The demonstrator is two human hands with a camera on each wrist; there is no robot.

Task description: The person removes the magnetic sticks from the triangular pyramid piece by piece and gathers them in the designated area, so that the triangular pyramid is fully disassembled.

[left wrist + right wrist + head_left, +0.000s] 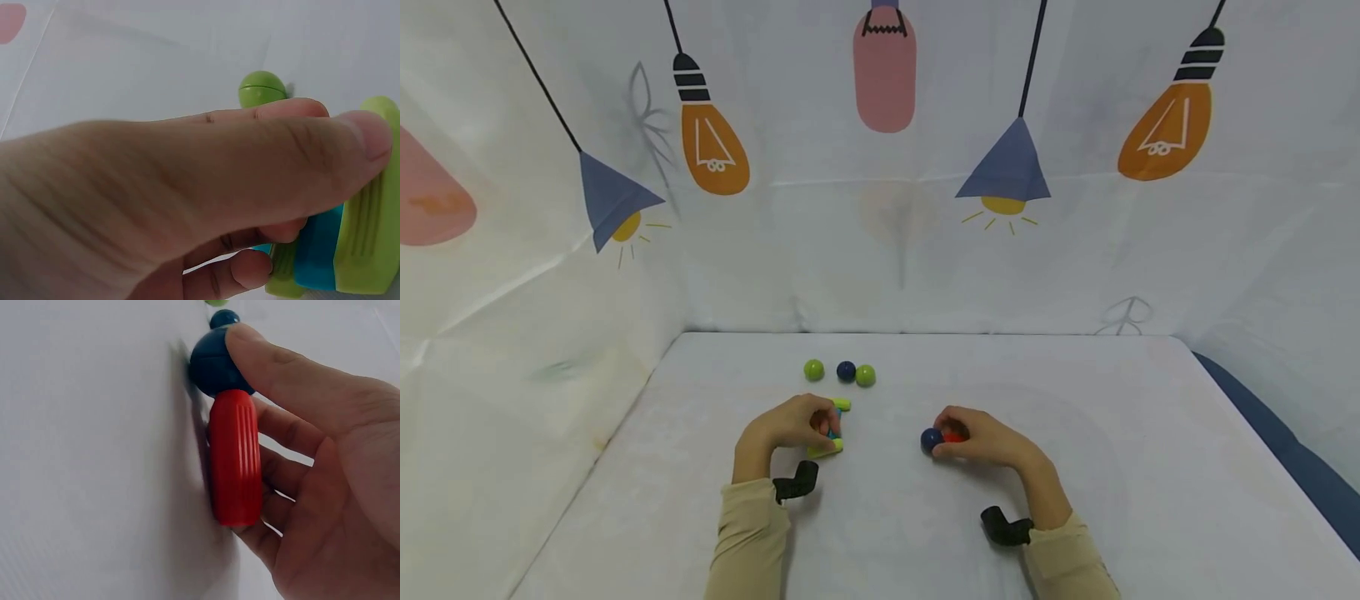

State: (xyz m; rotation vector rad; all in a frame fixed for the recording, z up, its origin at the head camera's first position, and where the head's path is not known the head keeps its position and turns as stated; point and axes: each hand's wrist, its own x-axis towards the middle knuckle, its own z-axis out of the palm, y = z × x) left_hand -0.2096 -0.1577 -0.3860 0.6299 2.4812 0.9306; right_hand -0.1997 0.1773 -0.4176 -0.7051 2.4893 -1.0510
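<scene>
My left hand pinches ribbed yellow-green sticks joined with a blue stick; the thumb lies over the nearest yellow-green one. Part of this piece is hidden behind the fingers. Further right, my right hand grips a dark blue ball with its thumb. End to end with that ball is a ribbed red stick, low over the white table, with the other fingers curled behind it.
Behind the left hand, a green ball, a dark blue ball and another green ball sit on the white table. A white sheet printed with lamps hangs at the back and sides.
</scene>
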